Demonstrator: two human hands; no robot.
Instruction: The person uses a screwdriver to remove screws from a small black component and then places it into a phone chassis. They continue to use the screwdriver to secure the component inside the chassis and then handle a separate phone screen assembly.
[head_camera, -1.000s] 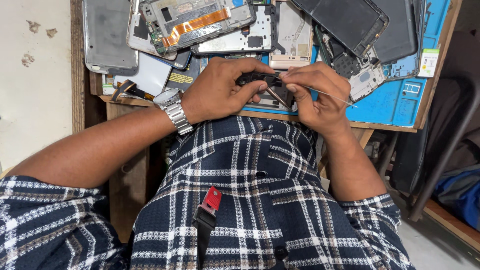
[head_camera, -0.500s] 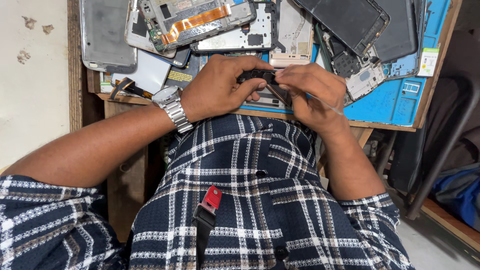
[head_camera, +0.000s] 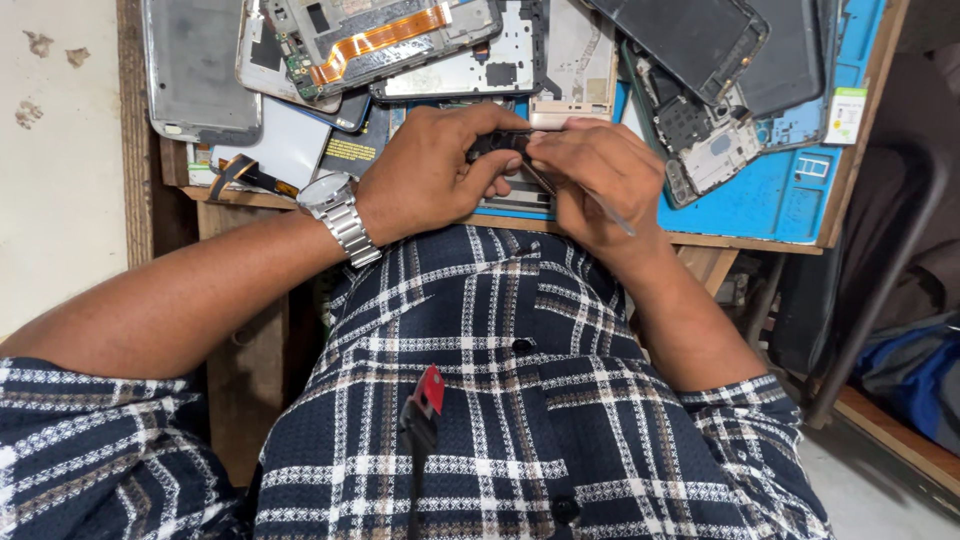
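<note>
The left hand (head_camera: 430, 175) is curling around a small black part (head_camera: 497, 146), its fingers wrapping it from the left and the thumb pressing along its lower side, so the part is sitting between both hands just above the near edge of the desk (head_camera: 760, 243). The right hand (head_camera: 600, 175) is meeting it from the other side, its fingertips pinching the same black part at its right end, while a thin metal tool (head_camera: 590, 203) is slanting out from under the palm toward the lower right; how exactly the hand is gripping that tool cannot be told. Both hands are touching each other over the part, and much of it is hiding behind the fingers. A metal wristwatch (head_camera: 338, 212) is sitting on the left wrist. Under and behind the hands a blue work mat (head_camera: 760, 195) is covering the desk. Beyond them, opened tablet and phone shells are lying heaped and overlapping: a grey back cover (head_camera: 195, 65) at the far left, a frame with an orange flex strip (head_camera: 375, 38) beside it, and dark screens (head_camera: 700, 35) at the far right. In the foreground a checked dark shirt (head_camera: 500, 400) is filling the view, with a red-and-black clip (head_camera: 425, 405) hanging at its front.
</note>
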